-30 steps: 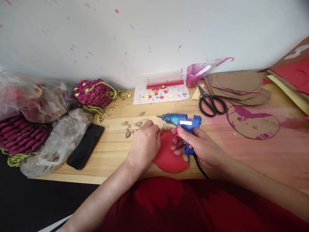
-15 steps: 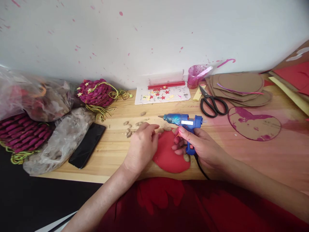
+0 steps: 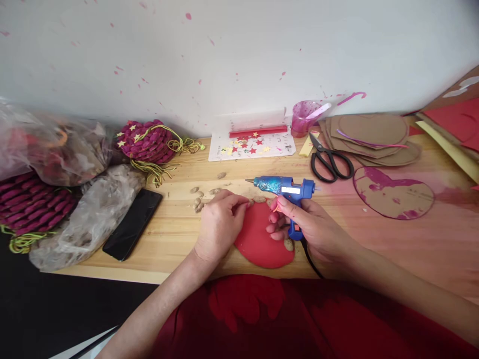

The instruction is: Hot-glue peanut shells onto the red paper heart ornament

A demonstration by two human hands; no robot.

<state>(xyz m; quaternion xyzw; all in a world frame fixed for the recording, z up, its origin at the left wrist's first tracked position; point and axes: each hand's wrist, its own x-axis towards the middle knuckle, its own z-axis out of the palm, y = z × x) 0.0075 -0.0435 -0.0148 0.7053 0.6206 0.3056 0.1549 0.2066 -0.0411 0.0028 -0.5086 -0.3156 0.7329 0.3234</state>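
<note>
A red rounded piece (image 3: 262, 239) lies near the table's front edge, with brown shells (image 3: 288, 245) along its upper and right rim. My left hand (image 3: 222, 224) is closed at its upper left edge, thumb and forefinger pinched together; whatever they hold is hidden. In my right hand (image 3: 310, 219) is a blue glue gun (image 3: 286, 187), its nozzle pointing left above the red piece. More loose brown shells (image 3: 198, 204) lie to the left of my left hand.
Phone (image 3: 132, 224), plastic bag (image 3: 90, 214) and purple woven pieces (image 3: 149, 142) are at left. Behind are a sheet with stars (image 3: 220, 149) and a pink cup (image 3: 299, 119). Black scissors (image 3: 331, 167), cardboard shapes (image 3: 374, 129) and a purple-stained cutout (image 3: 396, 194) are at right.
My left hand has shifted slightly, and its thumb and forefinger have closed together at the red piece's edge. My right hand keeps the glue gun almost still.
</note>
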